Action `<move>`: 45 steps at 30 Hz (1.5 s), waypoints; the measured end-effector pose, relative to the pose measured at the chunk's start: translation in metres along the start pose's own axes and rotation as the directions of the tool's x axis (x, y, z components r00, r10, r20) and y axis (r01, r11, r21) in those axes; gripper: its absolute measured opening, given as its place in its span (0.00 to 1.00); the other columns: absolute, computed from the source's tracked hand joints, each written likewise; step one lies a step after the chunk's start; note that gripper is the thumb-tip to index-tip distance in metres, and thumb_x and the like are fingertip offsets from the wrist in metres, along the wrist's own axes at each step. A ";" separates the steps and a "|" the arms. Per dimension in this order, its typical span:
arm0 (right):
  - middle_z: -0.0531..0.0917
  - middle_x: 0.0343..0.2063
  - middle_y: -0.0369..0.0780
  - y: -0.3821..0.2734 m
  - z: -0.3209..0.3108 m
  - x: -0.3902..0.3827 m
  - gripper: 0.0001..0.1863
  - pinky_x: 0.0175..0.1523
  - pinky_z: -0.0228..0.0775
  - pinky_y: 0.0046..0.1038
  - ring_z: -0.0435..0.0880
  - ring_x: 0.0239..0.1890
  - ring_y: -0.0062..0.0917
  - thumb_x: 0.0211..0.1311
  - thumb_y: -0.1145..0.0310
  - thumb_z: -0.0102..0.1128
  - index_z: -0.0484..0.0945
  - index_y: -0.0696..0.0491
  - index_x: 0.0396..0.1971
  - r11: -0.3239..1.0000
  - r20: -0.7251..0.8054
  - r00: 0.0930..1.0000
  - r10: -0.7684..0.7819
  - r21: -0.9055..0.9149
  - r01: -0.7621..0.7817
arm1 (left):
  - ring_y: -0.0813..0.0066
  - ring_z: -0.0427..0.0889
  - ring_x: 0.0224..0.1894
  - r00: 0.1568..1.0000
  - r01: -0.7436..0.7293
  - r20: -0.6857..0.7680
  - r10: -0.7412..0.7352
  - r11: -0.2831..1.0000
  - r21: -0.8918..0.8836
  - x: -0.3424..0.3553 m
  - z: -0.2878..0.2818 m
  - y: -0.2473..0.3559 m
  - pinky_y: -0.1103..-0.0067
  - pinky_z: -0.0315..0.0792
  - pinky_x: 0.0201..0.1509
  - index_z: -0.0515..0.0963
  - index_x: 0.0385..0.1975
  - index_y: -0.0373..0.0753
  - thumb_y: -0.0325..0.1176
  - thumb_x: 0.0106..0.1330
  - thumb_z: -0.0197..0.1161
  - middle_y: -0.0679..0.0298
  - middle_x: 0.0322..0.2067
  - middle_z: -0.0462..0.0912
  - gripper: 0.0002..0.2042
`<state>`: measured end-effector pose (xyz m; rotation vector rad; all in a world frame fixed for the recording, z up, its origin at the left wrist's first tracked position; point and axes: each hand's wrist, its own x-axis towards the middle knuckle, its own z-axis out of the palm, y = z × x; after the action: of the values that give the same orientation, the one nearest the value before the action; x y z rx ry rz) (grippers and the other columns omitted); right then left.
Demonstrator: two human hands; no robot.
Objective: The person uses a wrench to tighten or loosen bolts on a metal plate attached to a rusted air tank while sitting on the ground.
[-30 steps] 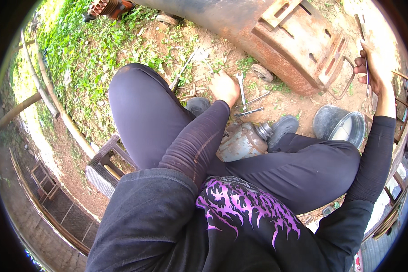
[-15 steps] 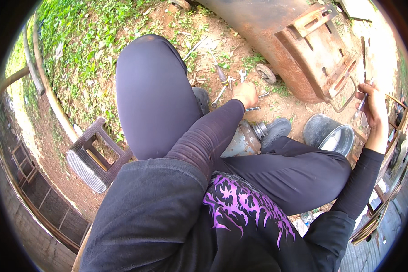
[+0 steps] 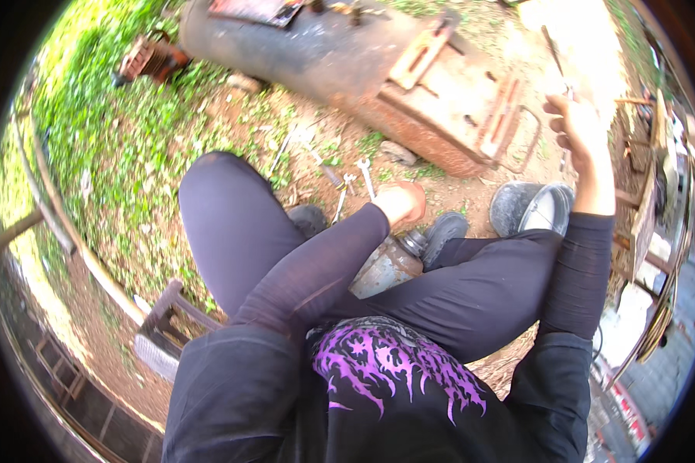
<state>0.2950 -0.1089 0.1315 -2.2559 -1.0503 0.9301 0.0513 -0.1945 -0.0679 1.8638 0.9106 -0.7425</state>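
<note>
1. Head view: the left hand (image 3: 400, 202), at frame centre, rested closed on the top of a rusty grey metal canister (image 3: 386, 265) between the knees.
2. The right hand (image 3: 581, 133), upper right, gripped a thin metal rod (image 3: 557, 55).
3. 2 silver spanners (image 3: 355, 181) lay on the dirt just above the left hand.

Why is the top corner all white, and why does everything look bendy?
Head view: sunlight washes out the ground beyond the right hand; the fisheye lens bows the rusty tank and the rail near the rim; the left hand looks slightly soft.
</note>
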 end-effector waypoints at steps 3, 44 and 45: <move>0.82 0.30 0.34 -0.013 -0.002 -0.016 0.11 0.21 0.55 0.14 0.68 0.20 0.10 0.63 0.64 0.62 0.75 0.52 0.41 0.988 -0.078 0.991 -0.106 0.103 0.114 | 0.49 0.86 0.44 0.937 -0.233 -0.289 0.194 0.966 -0.108 -0.080 -0.075 0.041 0.62 0.77 0.51 0.83 0.35 0.27 0.33 0.62 0.60 0.40 0.37 0.84 0.13; 0.73 0.23 0.28 0.001 -0.014 -0.021 0.09 0.26 0.57 0.16 0.66 0.22 0.09 0.65 0.66 0.63 0.70 0.50 0.32 0.998 -0.054 0.999 -0.001 0.060 0.004 | 0.61 0.78 0.47 0.129 -0.323 -0.953 0.273 0.920 0.220 0.024 -0.181 0.056 0.64 0.67 0.51 0.86 0.35 0.44 0.33 0.59 0.63 0.60 0.36 0.81 0.08; 0.73 0.24 0.28 0.000 -0.013 -0.022 0.09 0.27 0.59 0.16 0.67 0.23 0.10 0.65 0.66 0.63 0.71 0.51 0.32 0.998 -0.060 0.998 -0.013 0.066 0.017 | 0.59 0.80 0.46 0.146 -0.407 -0.956 0.254 0.896 0.175 0.025 -0.185 0.053 0.64 0.70 0.51 0.85 0.36 0.42 0.34 0.60 0.63 0.58 0.36 0.82 0.08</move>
<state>0.2937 -0.1281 0.1482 -2.2050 -0.9945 0.8731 0.1312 -0.0369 0.0125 2.2230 1.1295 0.9909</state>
